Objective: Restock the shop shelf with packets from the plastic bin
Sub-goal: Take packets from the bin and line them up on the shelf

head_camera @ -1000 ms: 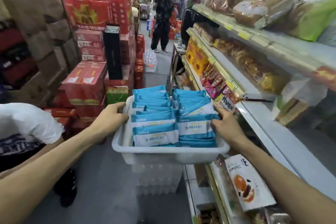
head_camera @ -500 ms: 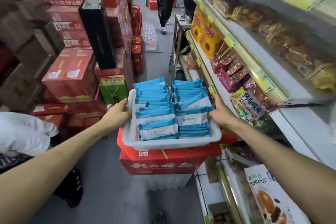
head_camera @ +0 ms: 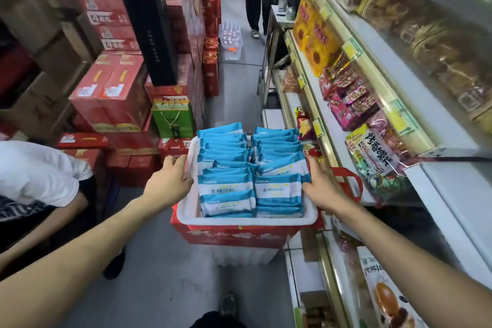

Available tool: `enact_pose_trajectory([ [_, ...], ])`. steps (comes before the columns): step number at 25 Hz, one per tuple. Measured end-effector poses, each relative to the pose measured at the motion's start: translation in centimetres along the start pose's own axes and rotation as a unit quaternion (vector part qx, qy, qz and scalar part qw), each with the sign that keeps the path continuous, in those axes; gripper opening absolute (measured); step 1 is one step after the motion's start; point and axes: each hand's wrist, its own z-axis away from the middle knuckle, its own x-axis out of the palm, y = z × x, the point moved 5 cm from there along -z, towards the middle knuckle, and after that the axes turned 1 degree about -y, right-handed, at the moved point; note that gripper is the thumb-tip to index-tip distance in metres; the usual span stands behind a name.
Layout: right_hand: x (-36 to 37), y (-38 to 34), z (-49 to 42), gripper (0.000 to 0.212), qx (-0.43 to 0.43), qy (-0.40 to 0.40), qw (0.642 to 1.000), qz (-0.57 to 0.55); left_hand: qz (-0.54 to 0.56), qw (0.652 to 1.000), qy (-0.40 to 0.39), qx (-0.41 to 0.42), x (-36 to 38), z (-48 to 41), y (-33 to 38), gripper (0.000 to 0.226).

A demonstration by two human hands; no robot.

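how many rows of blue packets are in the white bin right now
2 rows in the white bin: the left row by the left hand, the right row by the right hand. Lower layers may be hidden.

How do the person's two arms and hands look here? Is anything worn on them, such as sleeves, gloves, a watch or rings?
Both forearms are bare as far as the frame shows; no sleeve is visible on them. The left hand and the right hand wear no gloves. No watch, bracelet or ring shows on the visible sides of the wrists and fingers. There are no markings or cables on either arm.
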Motion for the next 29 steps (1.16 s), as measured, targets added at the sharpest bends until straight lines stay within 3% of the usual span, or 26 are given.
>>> enact_pose_trajectory([
  [1, -0.5, -0.6, 0.6, 0.077, -0.037, 0.05, 0.996, 0.066, -0.017, 0.997, 0.058, 0.04, -0.6, 0.9, 0.8, 0.049],
  [3, -1.5, -3.1, 2.4, 0.061, -0.175, 0.159, 0.963, 0.128, 0.001, 0.968, 0.15, 0.203, -1.7, 3.5, 3.5, 0.04],
  [5, -1.4, -5.4, 3.8, 0.047, -0.29, 0.17, 0.931, 0.143, 0.027, 0.933, 0.132, 0.334, -2.2, 5.7, 6.2, 0.032],
  [7, -0.2, -6.0, 3.7, 0.04, -0.32, 0.107, 0.926, 0.168, 0.042, 0.922, 0.05, 0.383, -1.4, 6.6, 7.7, 0.027],
  [11, 1.2, -5.4, 2.7, 0.031, -0.287, -0.01, 0.923, 0.255, 0.023, 0.921, -0.103, 0.375, 1.8, 6.1, 7.2, 0.025],
  [16, 1.9, -6.2, 2.9, 0.027, -0.287, -0.071, 0.909, 0.295, -0.006, 0.919, -0.124, 0.375, 3.4, 5.8, 6.7, 0.029],
  [22, -2.4, -7.8, 3.0, 0.024, -0.284, -0.052, 0.932, 0.22, -0.009, 0.921, -0.085, 0.38, -2.7, 4.6, 9.1, 0.042],
  [26, -11.0, -11.7, 3.1, 0.022, -0.31, 0.019, 0.937, 0.162, 0.025, 0.912, -0.045, 0.408, -11.7, 2.7, 13.8, 0.043],
  [29, -18.7, -14.9, 4.1, 0.037, -0.301, 0.067, 0.939, 0.154, 0.062, 0.899, -0.01, 0.434, -19.3, 1.5, 18.6, 0.042],
])
